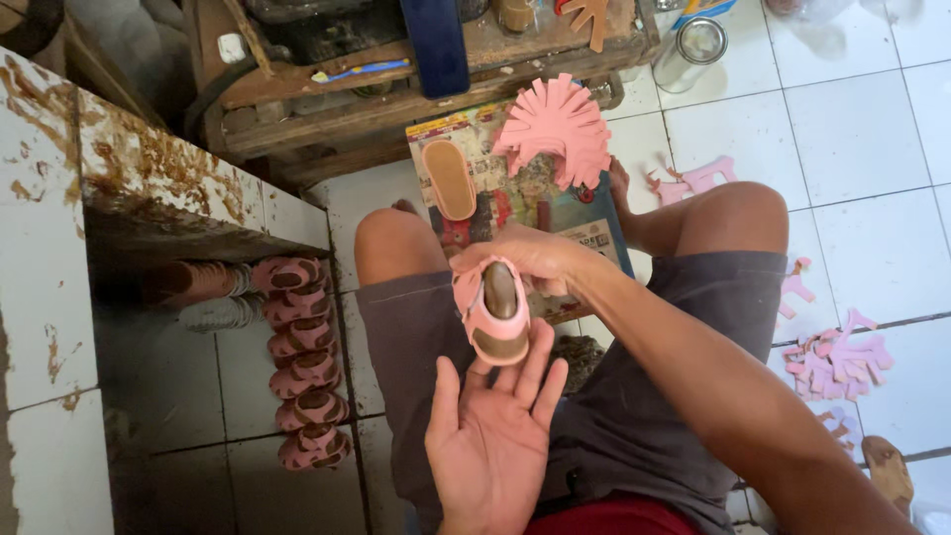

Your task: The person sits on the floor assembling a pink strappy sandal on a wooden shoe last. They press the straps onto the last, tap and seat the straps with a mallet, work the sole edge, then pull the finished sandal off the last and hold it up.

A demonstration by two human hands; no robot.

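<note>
A small pink sandal (495, 312) with a brown insole is held over my lap. My right hand (530, 256) grips its toe end from above. My left hand (492, 431) lies palm up just below the sandal's heel, fingers spread, fingertips touching or nearly touching it. A stack of pink fringed upper pieces (555, 129) and a loose tan insole (449, 178) rest on a printed board (594, 233) on the floor between my knees.
A row of several finished pink sandals (302, 362) lines the floor at left, under a stained white tiled ledge (59, 248). A wooden workbench (396, 69) stands ahead. Pink cut-out pieces (837, 362) lie on the white tiles at right, a glass jar (693, 50) beyond.
</note>
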